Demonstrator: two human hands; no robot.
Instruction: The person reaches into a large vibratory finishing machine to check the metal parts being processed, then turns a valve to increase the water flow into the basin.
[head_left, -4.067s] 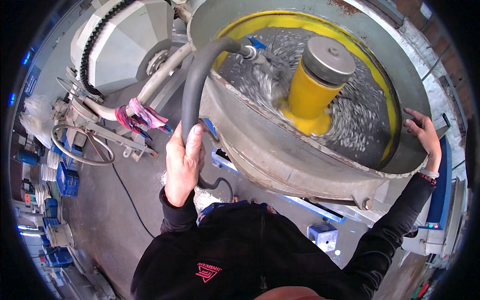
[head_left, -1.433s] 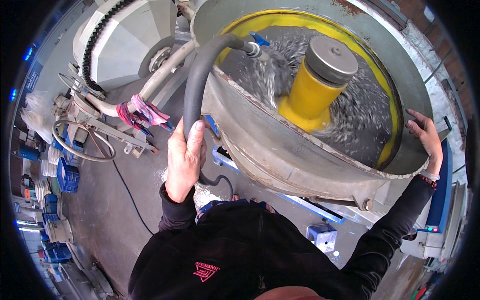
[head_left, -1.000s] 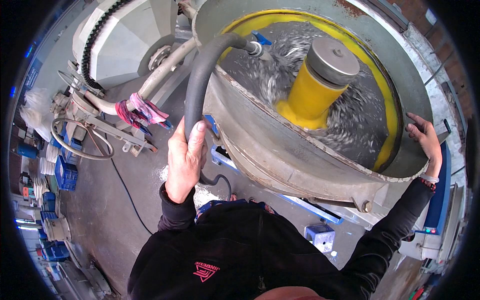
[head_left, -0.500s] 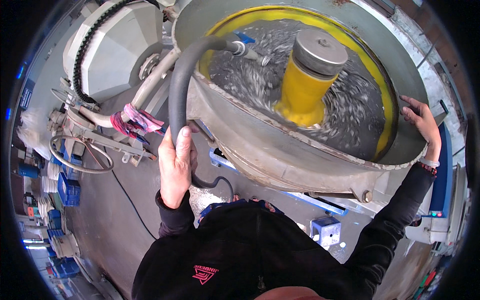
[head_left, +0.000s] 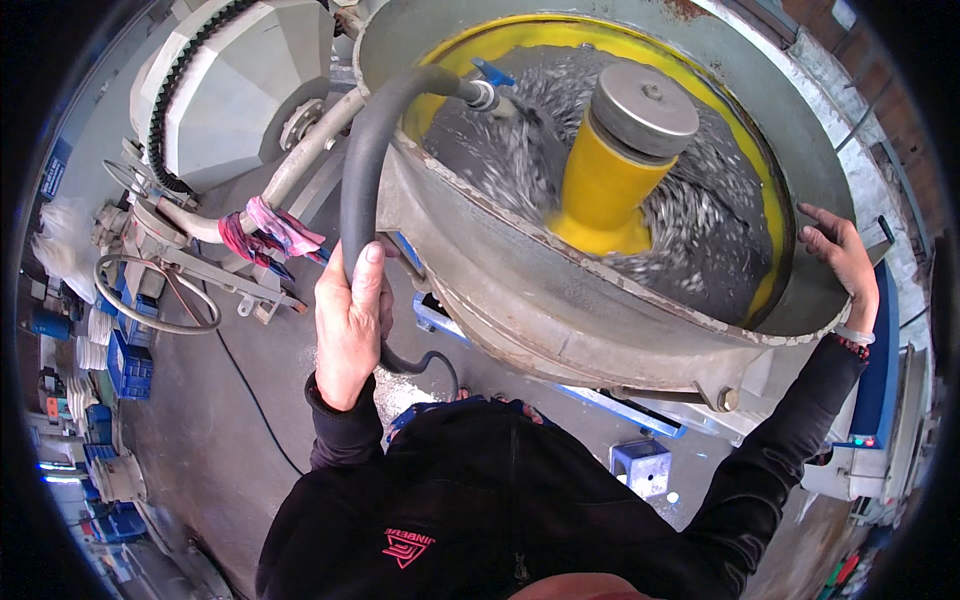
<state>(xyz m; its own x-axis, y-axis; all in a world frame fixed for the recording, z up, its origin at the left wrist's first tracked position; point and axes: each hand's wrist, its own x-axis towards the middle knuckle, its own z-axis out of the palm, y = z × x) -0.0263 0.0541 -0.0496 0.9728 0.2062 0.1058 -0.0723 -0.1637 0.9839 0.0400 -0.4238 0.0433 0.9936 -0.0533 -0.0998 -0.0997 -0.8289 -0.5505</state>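
My left hand [head_left: 350, 325] is wrapped round a thick dark grey hose [head_left: 362, 190]. The hose arches over the near rim of a large round metal tub [head_left: 560, 335]. At its end, a metal valve with a blue lever [head_left: 491, 72] points down over many small blurred grey pieces [head_left: 700, 215] in the tub. A yellow centre column [head_left: 606, 185] with a round metal cap [head_left: 646, 108] rises among them. My right hand [head_left: 846, 258] rests at the tub's right rim, fingers stretched out and holding nothing.
A pale faceted drum machine [head_left: 245, 85] stands at the far left. Pink cloth [head_left: 270, 230] is tied round a pipe [head_left: 290, 175] beside it. A blue crate [head_left: 130, 368] stands at the left, and a small blue and white stool [head_left: 641, 468] on the floor below the tub.
The whole view has shifted slightly. The pieces in the tub lie differently, and those under the hose's end look more disturbed. Both hands keep nearly the same places.
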